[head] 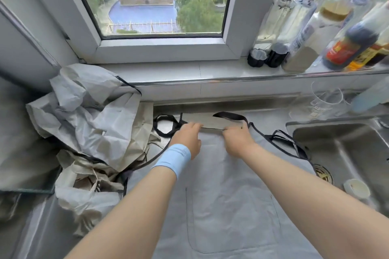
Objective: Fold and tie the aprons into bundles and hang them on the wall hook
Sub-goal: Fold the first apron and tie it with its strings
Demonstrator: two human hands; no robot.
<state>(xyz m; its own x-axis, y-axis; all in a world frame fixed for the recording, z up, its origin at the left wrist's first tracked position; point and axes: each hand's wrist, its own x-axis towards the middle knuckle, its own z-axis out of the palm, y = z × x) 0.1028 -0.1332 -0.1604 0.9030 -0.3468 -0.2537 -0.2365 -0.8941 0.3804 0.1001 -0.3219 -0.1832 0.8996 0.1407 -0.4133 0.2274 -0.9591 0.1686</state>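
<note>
To my left, a crumpled pile of aprons (90,128) in pale grey and beige slumps against the wall and spills right up to the edge of the grey apron (231,195) I am working on. To my right, the stainless steel sink (347,149) lies just beside the apron, whose right edge and black side tie (282,135) drape onto the rim. A small white cup (356,188) sits in the basin near the drain (323,174). A clear glass (328,99) stands behind the sink. Tall sauce bottles (349,42) crowd the right end of the windowsill (189,71), beside two small dark cups (255,58).

The grey apron lies flat on the steel counter, bib away from me. The fabric is thin, matte and lightly creased, edged in black binding, with a stitched pocket outline near me. Its top is turned over into a narrow, paler band (210,122). My left hand (188,136), with a light blue wristband (174,159), curls its fingers round the left end of that band. My right hand (237,142) pinches the fold at its right end. The black neck strap (229,115) arches behind the band, and another black strap (165,126) loops on the counter to the left.

My right hand is blurred, so its fingertips are hard to make out. The apron's lower hem runs out of view, and the bottles are smeared and cut off at the edge.
</note>
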